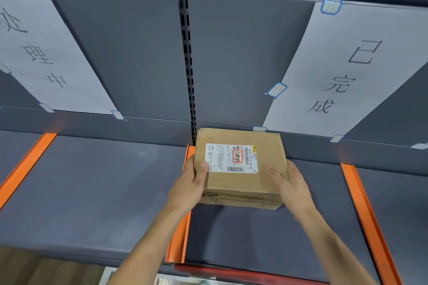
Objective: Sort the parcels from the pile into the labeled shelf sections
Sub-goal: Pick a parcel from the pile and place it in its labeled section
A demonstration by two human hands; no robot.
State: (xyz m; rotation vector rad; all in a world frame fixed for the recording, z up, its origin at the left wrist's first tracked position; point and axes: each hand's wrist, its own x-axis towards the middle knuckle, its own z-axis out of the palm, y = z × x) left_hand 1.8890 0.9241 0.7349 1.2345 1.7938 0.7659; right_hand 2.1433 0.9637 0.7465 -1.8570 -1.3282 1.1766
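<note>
Head view: left hand [188, 184] and right hand [290, 184] grip parcel [240, 186] below "已完成" sign [342, 71].

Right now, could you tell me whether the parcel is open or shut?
Shut: the parcel has its top flat and closed, label intact.

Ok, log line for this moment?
phase: placing | box: over section with 已完成 sign | left hand: grips box | right hand: grips box

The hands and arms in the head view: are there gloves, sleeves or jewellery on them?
No. The left hand and right hand are bare: no gloves, rings or watch show. Both forearms are uncovered as far as the picture reaches; no sleeve is visible.
</note>
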